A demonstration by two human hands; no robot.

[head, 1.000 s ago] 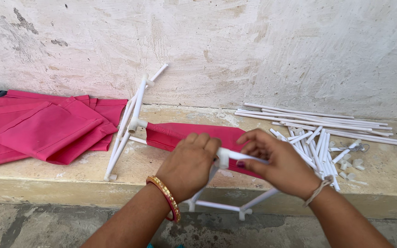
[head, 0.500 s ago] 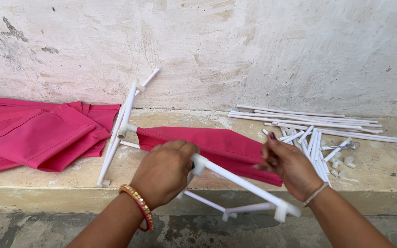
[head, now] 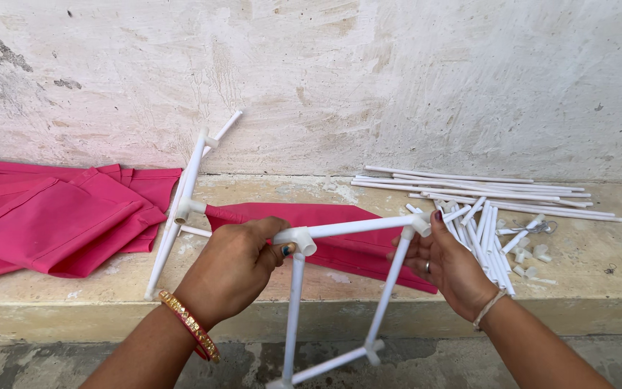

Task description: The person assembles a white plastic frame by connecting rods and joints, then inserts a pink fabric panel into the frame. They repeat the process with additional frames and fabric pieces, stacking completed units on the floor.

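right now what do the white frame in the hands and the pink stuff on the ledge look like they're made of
White frame: looks like rigid plastic pipe, matte white, joined by moulded elbow and tee fittings; metal seems unlikely but can't be ruled out.
Pink sheet: woven fabric, matte, shown by soft folds and stitched edges.
Ledge: rough, stained stone or cement.

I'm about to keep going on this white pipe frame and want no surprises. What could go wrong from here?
1. The frame is held only at its top two corner joints, by the left hand and right hand; the lower bars hang free, so a push-fit joint might slip out.
2. The red cloth lies right behind the frame and could snag a corner.
3. The small connectors sit near the ledge's front edge and may get knocked off.
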